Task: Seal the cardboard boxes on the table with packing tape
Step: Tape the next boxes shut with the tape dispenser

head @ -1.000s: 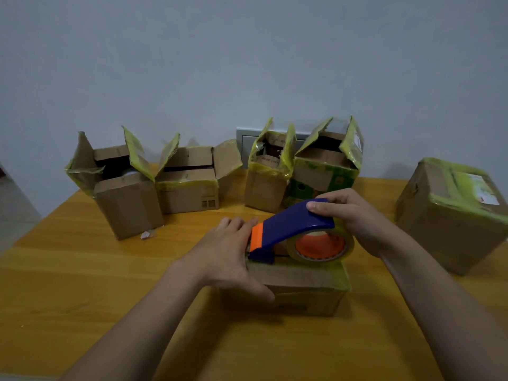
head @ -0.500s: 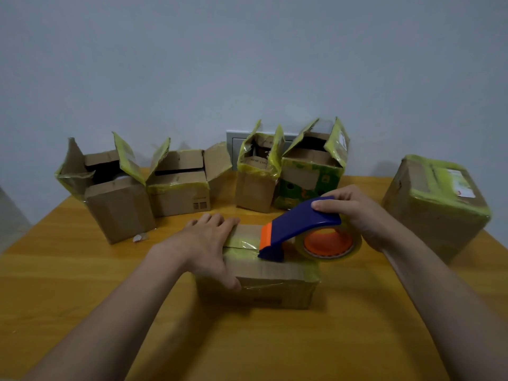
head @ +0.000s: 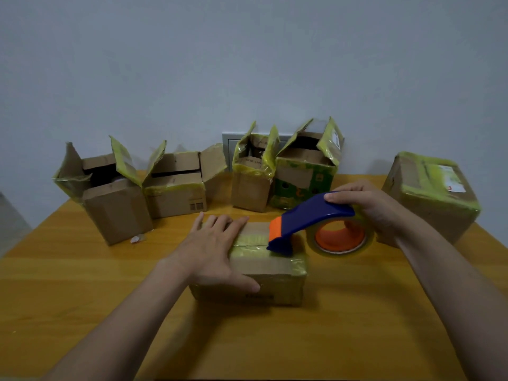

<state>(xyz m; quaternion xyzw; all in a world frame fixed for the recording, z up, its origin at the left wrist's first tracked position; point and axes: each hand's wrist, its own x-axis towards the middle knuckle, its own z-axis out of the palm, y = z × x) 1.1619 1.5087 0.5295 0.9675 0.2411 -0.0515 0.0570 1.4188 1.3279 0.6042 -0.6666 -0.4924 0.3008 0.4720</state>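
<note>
The right grip [head: 365, 209] is clamping around the blue handle of the tape dispenser [head: 308, 215]. The dispenser's orange-tipped nose is pressing on the top seam of the closed box [head: 272, 270], which is sitting mid-counter. The left grip [head: 214, 251] is lying flat and spread on the box's left half, thumb hanging over the near face, pinning it down.

The tape roll [head: 341, 239] is hanging out past the box's right edge, so the nose is probably running out of surface. If it is tipping over that edge, the tape could be lifting off the seam or wrinkling. The rightward pull could also be dragging the light box along the counter [head: 82, 298] if the flat palm is easing off.

Against the earlier views, the dispenser is now sitting farther right along the seam, away from the left fingers it was nearly touching, and is leaving a yellowish strip behind it.

Four open boxes [head: 178, 188] are waiting at the back, and a taped box [head: 431, 193] is standing far right.
</note>
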